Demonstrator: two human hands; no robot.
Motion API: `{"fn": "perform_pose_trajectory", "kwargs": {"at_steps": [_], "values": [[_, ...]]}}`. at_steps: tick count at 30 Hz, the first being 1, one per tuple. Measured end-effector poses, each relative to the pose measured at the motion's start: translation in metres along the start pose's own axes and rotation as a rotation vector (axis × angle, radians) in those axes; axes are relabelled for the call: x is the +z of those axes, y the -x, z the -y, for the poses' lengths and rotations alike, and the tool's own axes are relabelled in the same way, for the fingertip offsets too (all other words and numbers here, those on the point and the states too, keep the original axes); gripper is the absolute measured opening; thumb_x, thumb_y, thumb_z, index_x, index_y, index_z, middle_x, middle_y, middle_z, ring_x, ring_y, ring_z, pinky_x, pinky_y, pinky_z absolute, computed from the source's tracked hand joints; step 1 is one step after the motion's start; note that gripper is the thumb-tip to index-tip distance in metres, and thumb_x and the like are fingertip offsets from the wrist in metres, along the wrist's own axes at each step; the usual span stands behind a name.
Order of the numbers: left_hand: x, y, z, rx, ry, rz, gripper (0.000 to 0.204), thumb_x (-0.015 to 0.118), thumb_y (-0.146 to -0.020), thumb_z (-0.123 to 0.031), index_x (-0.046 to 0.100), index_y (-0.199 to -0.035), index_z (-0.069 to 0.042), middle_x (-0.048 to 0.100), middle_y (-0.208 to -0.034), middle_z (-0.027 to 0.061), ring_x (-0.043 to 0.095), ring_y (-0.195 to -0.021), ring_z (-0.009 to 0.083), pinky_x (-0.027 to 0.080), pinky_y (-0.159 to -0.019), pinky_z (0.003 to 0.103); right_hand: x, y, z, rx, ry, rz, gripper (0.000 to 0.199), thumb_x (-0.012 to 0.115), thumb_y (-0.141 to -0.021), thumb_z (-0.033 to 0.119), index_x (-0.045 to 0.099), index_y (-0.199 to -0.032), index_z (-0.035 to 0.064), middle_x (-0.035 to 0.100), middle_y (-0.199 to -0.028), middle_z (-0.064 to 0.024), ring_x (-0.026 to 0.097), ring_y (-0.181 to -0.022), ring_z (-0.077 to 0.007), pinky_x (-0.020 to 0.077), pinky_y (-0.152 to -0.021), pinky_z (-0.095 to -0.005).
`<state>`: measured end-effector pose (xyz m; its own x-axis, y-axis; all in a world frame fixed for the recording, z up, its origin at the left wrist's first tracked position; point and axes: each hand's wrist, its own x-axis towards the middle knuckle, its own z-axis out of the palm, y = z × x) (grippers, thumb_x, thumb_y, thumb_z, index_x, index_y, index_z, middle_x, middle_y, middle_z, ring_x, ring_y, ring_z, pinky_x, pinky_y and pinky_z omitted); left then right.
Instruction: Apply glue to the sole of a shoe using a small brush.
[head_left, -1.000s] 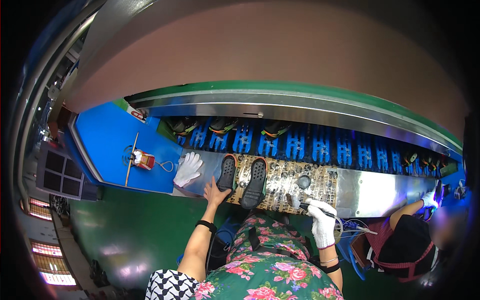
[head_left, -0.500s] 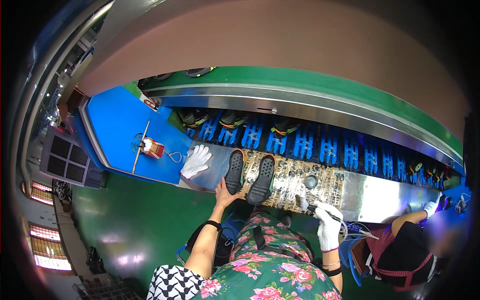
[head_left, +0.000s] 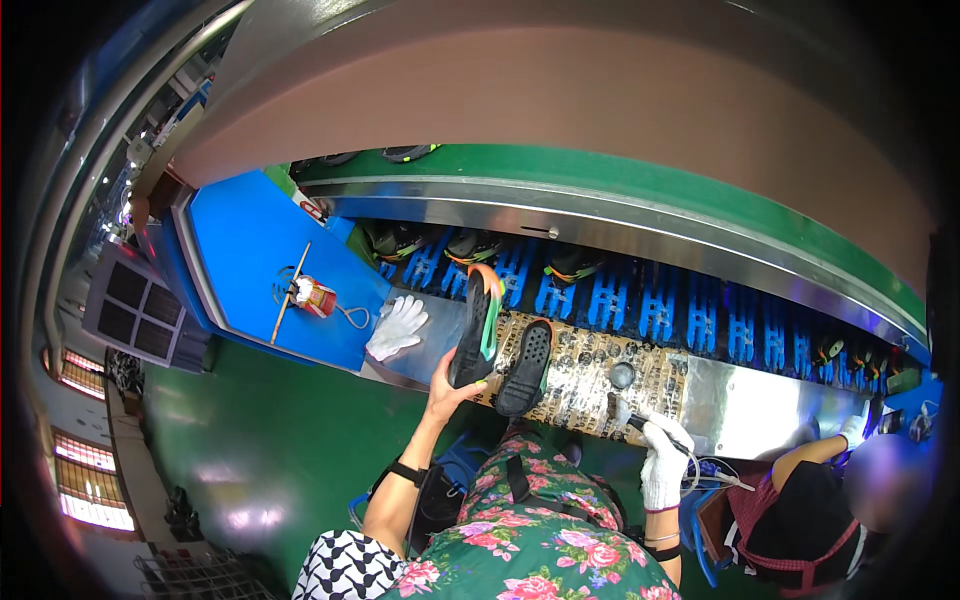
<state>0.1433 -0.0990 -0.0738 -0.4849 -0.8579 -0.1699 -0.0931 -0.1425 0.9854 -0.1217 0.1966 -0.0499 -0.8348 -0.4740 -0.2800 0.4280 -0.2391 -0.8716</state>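
Lifting a shoe at the bench edge; left hand grip.

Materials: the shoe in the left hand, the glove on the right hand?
Shoe: black studded sole looks like matte rubber, with a glossy orange-green edge, likely moulded plastic or foam. Right-hand glove: white, soft and wrinkled, probably knitted cotton.
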Motion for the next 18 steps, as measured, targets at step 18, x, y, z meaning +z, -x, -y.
{"fn": "perform_pose_trajectory", "kwargs": {"at_steps": [18], "values": [[0.213, -0.265, -0.213, 0.714, -0.855, -0.006, 0.117, 0.091, -0.069, -0.044, 0.028, -0.150, 0.013, 0.061, -0.123, 0.0350, 0.061, -0.118, 0.0449, 0.048, -0.102, 0.048, -0.016, 0.025, -0.011, -0.096, -0.058, -0.036, 0.023, 0.073, -0.081, -0.008, 0.076, -0.103, -0.0042, 0.076, -0.095, -0.0117, 0.070, -0.078, -0.0157, 0.0568, -0.071, -0.0273]]}}
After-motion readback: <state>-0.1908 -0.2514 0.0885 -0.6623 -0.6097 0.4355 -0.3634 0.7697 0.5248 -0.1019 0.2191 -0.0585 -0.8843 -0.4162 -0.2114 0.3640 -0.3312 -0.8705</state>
